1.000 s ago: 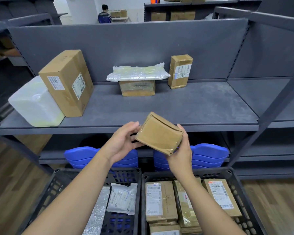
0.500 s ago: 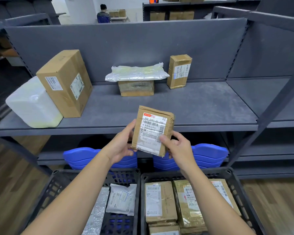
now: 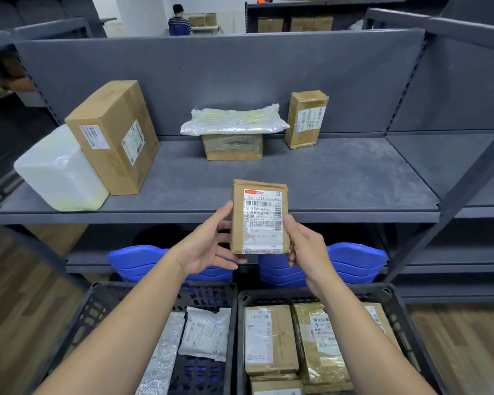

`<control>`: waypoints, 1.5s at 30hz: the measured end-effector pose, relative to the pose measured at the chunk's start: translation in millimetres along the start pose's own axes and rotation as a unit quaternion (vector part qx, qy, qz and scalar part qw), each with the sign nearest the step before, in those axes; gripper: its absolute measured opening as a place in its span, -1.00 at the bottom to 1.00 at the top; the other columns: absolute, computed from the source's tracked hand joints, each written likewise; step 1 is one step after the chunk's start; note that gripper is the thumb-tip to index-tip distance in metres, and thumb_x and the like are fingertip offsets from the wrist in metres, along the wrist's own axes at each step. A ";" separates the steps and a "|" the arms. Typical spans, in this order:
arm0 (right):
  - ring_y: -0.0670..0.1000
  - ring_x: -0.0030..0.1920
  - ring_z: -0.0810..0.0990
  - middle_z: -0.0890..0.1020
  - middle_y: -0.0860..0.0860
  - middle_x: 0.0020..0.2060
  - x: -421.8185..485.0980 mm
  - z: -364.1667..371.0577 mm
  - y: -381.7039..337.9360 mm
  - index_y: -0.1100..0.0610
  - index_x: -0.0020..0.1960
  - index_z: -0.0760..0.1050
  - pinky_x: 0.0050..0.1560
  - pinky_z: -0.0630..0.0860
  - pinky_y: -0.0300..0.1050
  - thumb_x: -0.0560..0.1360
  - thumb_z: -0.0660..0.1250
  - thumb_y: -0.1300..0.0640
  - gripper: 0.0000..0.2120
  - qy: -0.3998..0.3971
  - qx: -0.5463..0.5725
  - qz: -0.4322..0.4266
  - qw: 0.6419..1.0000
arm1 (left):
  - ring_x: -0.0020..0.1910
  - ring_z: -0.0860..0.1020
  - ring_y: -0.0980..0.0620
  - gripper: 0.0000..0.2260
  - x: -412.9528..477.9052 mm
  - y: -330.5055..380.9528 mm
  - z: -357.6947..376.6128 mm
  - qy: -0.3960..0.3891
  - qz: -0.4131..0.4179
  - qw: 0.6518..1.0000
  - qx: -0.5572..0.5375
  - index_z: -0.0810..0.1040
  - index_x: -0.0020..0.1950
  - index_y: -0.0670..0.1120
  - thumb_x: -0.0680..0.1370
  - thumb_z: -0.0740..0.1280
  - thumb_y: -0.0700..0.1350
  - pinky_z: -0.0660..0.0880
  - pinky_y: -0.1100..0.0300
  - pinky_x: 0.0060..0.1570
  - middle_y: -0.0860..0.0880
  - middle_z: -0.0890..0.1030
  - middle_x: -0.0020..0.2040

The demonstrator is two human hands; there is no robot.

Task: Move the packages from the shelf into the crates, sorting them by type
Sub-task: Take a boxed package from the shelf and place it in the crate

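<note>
A small brown cardboard package (image 3: pixel 259 218) stands upright in the air in front of the shelf edge, its white label facing me. My left hand (image 3: pixel 208 246) grips its left side and my right hand (image 3: pixel 305 246) grips its right side. On the grey shelf (image 3: pixel 325 181) rest a big brown box (image 3: pixel 113 135), a white plastic-wrapped block (image 3: pixel 59 172), a clear bag (image 3: pixel 234 122) on a low box (image 3: pixel 233 146), and a tall small box (image 3: pixel 305 119). Below, the left crate (image 3: pixel 97 297) holds soft bags; the right crate (image 3: pixel 394 303) holds cardboard boxes.
Stacked blue plastic lids (image 3: pixel 351 258) lie on the lower shelf behind the crates. A slanted grey shelf post (image 3: pixel 454 195) stands at the right. A seated person (image 3: pixel 178 21) is far behind the shelving. Wooden floor (image 3: pixel 468 337) flanks the crates.
Both hands turned the package from its plain tilted side until its label faces me, upright. It now sits a little higher and squarer than half a second ago.
</note>
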State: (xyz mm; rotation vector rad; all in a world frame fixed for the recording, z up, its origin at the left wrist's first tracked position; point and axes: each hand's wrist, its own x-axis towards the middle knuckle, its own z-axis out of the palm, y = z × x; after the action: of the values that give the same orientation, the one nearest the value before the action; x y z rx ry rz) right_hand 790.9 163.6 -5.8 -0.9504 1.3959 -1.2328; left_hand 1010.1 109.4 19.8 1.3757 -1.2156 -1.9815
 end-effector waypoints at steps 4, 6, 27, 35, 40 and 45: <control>-0.05 -0.37 0.41 0.54 0.00 -0.34 4.9 -1.8 1.5 0.08 0.08 0.72 -0.38 0.41 -0.21 0.69 0.24 -0.18 -0.59 0.014 -0.010 0.019 1.000 | 0.16 0.70 -0.22 -0.52 -0.2 -3.6 0.2 -0.002 0.028 0.999 0.015 0.54 0.41 0.02 0.55 0.43 0.18 0.69 -0.07 -0.12 -0.12 0.68 0.29; -0.04 -0.28 0.53 0.62 0.04 -0.21 6.7 -3.9 -2.6 0.07 0.17 0.70 -0.29 0.51 -0.16 0.68 0.17 -0.28 -0.49 0.025 0.002 0.056 0.998 | 0.16 0.70 -0.19 -0.54 3.6 -7.0 1.7 0.030 0.071 0.997 0.010 0.49 0.40 -0.01 0.53 0.53 -0.08 0.69 -0.17 0.00 -0.14 0.65 0.31; 0.11 0.04 0.65 0.66 0.07 0.00 22.7 -20.4 -16.6 0.06 0.10 0.62 0.22 0.62 0.26 0.63 0.37 0.01 -0.86 -0.041 0.102 0.108 0.988 | 0.23 0.64 -0.20 -0.42 2.2 3.0 7.4 0.116 0.086 0.987 -0.070 0.50 0.47 0.01 0.60 0.25 0.36 0.65 -0.15 0.17 -0.13 0.63 0.25; 0.06 0.03 0.67 0.72 0.04 -0.03 14.4 -20.9 -4.8 0.09 0.09 0.61 -0.01 0.64 0.09 0.63 0.39 0.12 -0.93 -0.074 0.155 0.070 0.983 | -0.24 0.49 0.05 -0.48 3.3 5.6 -3.1 0.146 0.098 0.984 0.011 0.74 0.06 -0.07 0.46 0.43 0.37 0.43 0.19 -0.33 -0.01 0.65 -0.12; 0.05 0.10 0.66 0.74 0.01 0.00 11.3 -20.9 -6.4 0.09 0.20 0.66 0.06 0.62 0.08 0.68 0.32 0.06 -0.80 -0.047 0.150 0.063 0.985 | -0.34 0.58 0.03 -0.58 -4.1 9.3 3.5 0.116 0.112 0.987 -0.011 0.73 0.13 -0.14 0.54 0.46 0.20 0.54 0.21 -0.40 -0.10 0.72 -0.05; 0.09 0.19 0.69 0.76 -0.01 0.08 8.9 -19.3 -19.8 -0.04 0.17 0.72 0.15 0.66 0.30 0.67 0.16 -0.31 -0.52 -0.038 0.094 0.108 0.989 | -0.16 0.67 -0.08 -0.47 -10.6 3.6 18.7 0.099 0.207 0.973 0.036 0.53 0.35 -0.10 0.43 0.61 -0.18 0.71 -0.04 -0.13 -0.09 0.60 0.25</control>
State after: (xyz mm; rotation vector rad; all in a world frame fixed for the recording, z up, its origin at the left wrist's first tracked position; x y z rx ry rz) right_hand 769.2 155.4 11.6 -0.6902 1.2621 -1.1298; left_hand 997.1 123.1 30.6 1.1997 -1.3598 -1.4935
